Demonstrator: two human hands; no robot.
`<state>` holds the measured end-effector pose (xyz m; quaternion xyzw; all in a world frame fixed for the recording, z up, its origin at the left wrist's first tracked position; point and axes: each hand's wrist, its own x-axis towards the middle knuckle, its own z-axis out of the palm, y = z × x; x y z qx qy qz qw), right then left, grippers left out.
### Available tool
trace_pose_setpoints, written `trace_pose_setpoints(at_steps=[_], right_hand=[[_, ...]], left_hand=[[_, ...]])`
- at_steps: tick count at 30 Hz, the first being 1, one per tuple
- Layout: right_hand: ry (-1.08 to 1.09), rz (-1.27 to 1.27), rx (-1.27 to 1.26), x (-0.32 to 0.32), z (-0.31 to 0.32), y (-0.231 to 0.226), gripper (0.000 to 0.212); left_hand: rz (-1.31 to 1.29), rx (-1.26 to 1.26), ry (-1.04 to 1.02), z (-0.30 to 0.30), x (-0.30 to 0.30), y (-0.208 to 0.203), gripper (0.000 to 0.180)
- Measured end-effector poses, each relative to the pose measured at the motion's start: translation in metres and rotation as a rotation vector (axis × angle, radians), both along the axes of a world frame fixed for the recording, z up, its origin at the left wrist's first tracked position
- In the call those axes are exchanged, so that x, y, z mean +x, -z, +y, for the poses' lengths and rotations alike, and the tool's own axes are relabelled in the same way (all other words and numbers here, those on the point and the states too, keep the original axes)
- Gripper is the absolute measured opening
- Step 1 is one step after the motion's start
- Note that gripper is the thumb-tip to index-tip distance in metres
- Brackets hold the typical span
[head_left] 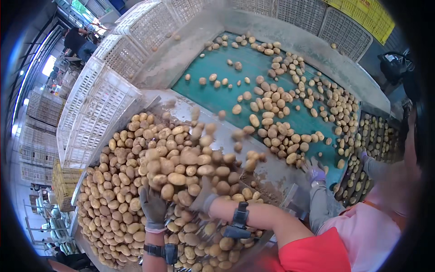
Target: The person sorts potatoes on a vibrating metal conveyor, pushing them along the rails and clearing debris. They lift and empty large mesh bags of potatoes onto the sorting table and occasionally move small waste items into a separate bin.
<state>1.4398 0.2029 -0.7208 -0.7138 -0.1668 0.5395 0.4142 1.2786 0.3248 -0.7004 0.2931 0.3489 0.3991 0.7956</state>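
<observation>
A large heap of potatoes (118,195) fills the near bin, and both my hands are in it. My left hand (152,206), in a grey glove, has its fingers stretched upward against the potatoes in front of it. To its right, my right hand (204,198), also gloved, presses into the heap with fingers extended and partly hidden. Between and ahead of my hands, several potatoes are blurred by motion, tumbling toward the metal ledge (217,129). Neither hand is closed around a potato. Both my wrists wear dark straps with small boxes.
Beyond the ledge, a green conveyor belt (199,97) carries scattered potatoes toward rollers (378,140) at right. A co-worker's gloved hand (313,171) rests at the belt's near edge, the other by the rollers. White plastic crates (97,118) line the left; yellow crates (362,18) stand far right.
</observation>
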Motion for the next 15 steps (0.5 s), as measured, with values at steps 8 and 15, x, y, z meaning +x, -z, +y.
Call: trace_pose_setpoints(at_steps=[8, 15], right_hand=[[0.132, 0.275, -0.112, 0.013, 0.010, -0.023, 0.127], [0.416, 0.457, 0.481, 0.014, 0.026, 0.009, 0.093]], left_hand=[[0.849, 0.840, 0.352, -0.042, -0.014, -0.025, 0.054], [0.944, 0.451, 0.419, -0.123, -0.086, -0.069, 0.059]])
